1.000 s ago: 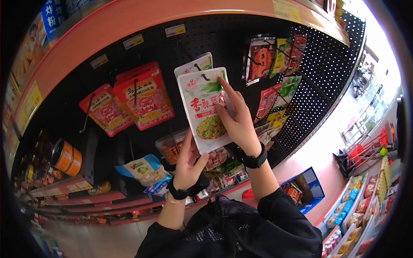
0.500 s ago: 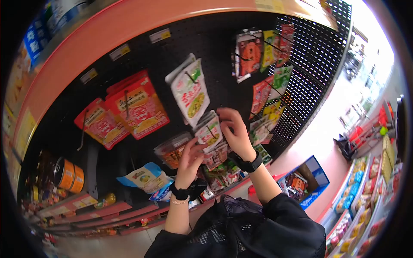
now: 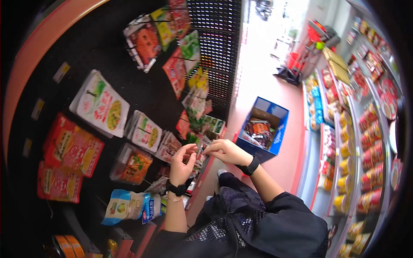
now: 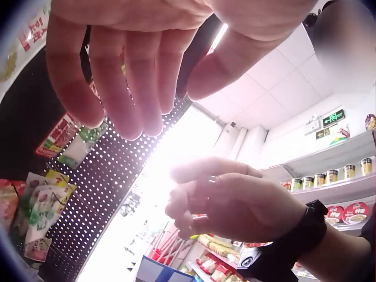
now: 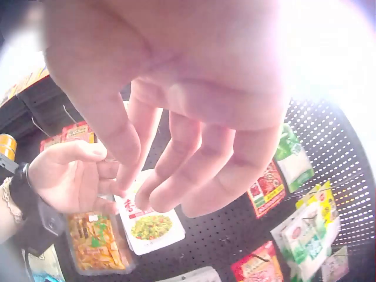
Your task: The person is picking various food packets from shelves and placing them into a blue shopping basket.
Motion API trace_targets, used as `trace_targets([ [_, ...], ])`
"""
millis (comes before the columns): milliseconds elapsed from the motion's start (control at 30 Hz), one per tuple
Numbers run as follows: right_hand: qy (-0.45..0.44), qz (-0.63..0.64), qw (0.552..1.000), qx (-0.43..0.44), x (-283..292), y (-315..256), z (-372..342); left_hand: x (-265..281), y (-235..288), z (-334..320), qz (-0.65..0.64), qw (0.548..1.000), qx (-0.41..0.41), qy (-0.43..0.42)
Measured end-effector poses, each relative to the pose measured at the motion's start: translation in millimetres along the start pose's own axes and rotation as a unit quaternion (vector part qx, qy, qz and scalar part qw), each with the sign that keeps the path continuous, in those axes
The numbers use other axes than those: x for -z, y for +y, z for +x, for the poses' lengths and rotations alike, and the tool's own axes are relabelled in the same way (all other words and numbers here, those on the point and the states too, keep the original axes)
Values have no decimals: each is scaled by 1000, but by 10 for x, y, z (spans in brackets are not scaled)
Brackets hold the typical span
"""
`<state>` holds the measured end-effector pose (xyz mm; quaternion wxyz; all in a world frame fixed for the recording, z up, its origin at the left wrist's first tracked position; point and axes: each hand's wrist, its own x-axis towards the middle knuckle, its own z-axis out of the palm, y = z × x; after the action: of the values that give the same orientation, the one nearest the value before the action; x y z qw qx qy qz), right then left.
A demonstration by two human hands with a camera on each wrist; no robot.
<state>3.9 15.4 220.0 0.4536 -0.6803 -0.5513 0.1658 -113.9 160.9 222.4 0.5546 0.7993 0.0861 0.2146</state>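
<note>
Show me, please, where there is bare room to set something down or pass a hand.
Bare floor lies between the blue box and right-hand shelves. A hand could likely pass before the black board, between the large white packets and red-and-black packet. It is crowded around the small white packets near the left hand, and on those shelves.

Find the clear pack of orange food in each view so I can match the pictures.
Head: the clear pack is left of centre, slightly low.
Left wrist: not in it.
Right wrist: lower left.
Shared landmark: the black perforated panel, upper middle, left and right respectively.
</note>
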Motion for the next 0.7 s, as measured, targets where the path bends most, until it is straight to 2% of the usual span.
trace_targets([
  [133,51,-56,997,-15,-2,58,-368,-247,66,-16,21,997,-57,-38],
  [233,45,-59,996,-45,32,26,-490,-343,127,-29,55,992,-88,-77],
  [367,34,-58,996,-60,82,63,-556,-404,113,-31,55,991,-110,-61],
  [467,38,-31,998,-36,108,179,-582,-471,132,-5,62,991,-108,-38],
  [567,19,-26,998,-51,203,307,-640,-655,170,45,65,994,-79,-34],
  [633,-8,-22,996,-90,326,407,-706,-854,151,100,167,970,-177,-14],
  [700,-4,-12,997,-81,462,642,-814,-1087,121,149,143,977,-154,-38],
])
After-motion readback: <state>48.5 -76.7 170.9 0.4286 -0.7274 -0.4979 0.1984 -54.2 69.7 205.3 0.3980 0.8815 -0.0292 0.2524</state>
